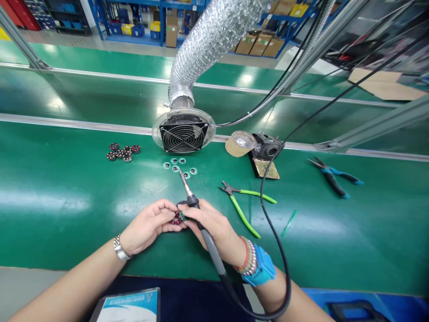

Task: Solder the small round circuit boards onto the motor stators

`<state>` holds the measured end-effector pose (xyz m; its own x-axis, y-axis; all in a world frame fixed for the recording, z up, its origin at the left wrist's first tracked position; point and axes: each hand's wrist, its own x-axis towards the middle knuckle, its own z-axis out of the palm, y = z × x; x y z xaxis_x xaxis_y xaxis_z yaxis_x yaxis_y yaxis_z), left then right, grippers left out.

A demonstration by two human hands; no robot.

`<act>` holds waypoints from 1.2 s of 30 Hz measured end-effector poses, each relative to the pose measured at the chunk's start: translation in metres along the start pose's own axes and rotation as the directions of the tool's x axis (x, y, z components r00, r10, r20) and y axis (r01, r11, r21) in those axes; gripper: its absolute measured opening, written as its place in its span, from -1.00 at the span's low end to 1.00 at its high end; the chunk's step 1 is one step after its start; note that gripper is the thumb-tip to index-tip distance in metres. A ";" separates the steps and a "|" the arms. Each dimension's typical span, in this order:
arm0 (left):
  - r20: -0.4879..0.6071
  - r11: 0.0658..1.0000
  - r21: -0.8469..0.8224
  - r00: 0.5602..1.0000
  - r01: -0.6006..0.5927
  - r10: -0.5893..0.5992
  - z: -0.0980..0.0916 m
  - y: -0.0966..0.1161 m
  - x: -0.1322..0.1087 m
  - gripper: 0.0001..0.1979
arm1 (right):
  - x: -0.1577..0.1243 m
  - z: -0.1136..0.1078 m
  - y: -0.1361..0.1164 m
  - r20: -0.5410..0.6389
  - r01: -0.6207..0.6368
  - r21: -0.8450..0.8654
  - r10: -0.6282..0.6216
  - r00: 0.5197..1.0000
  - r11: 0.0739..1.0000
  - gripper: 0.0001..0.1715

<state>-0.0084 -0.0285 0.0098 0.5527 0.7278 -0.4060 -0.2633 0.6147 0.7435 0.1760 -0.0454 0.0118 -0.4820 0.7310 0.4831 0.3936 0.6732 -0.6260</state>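
Observation:
My left hand (149, 226) and my right hand (214, 230) meet low in the middle of the green bench. Between their fingertips sits a small round coil part (177, 218) with red windings and a green piece, pinched by both hands. My right hand also grips a soldering iron (192, 201), its tip pointing up and away and its black cable running back past my wrist. A thin loose wire (156, 189) lies just beyond my left hand.
Several wound coils (123, 152) lie at left, several small round rings (179, 166) under the fume fan (182, 134) with its foil duct. Green-handled cutters (244, 203), an iron stand (264, 156), a tape roll (239, 143) and blue pliers (333, 176) lie to the right.

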 end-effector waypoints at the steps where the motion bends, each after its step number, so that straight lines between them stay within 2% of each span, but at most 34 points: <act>1: -0.003 1.000 0.018 1.000 -0.009 0.009 0.000 -0.001 0.000 -0.89 | 0.001 -0.001 0.000 0.002 -0.010 0.007 0.010 1.000 1.000 -0.61; 4: -0.017 0.988 0.143 0.998 -0.056 0.059 0.001 -0.002 0.001 -0.88 | 0.003 -0.002 -0.001 -0.014 -0.112 0.038 0.113 0.994 0.993 -0.64; 7: -0.059 0.949 0.300 0.991 -0.096 0.119 0.004 -0.004 0.002 -0.87 | 0.004 0.001 -0.002 -0.042 -0.261 0.085 0.265 0.963 0.962 -0.64; 10: -0.082 0.915 0.387 0.984 -0.116 0.160 0.005 -0.006 0.003 -0.88 | 0.005 0.007 -0.003 -0.074 -0.316 0.096 0.323 0.944 0.944 -0.62; 16: -0.055 0.915 0.384 0.987 -0.119 0.152 0.005 -0.008 0.006 -0.92 | 0.006 0.016 -0.007 -0.052 -0.168 0.062 0.171 0.984 0.984 -0.65; 25: 0.043 0.985 0.151 0.996 -0.085 0.080 -0.001 -0.009 0.001 -0.81 | 0.007 0.013 -0.008 -0.052 -0.175 0.044 0.178 0.983 0.984 -0.58; 36: 0.041 0.982 0.140 0.991 -0.129 0.125 0.002 -0.009 0.002 -0.81 | 0.004 0.018 -0.004 -0.032 -0.027 -0.062 0.025 0.999 0.998 -0.58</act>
<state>-0.0037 -0.0332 0.0034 0.5478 0.7856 -0.2876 -0.2194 0.4667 0.8568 0.1579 -0.0474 0.0051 -0.4462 0.7511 0.4866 0.4546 0.6585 -0.5997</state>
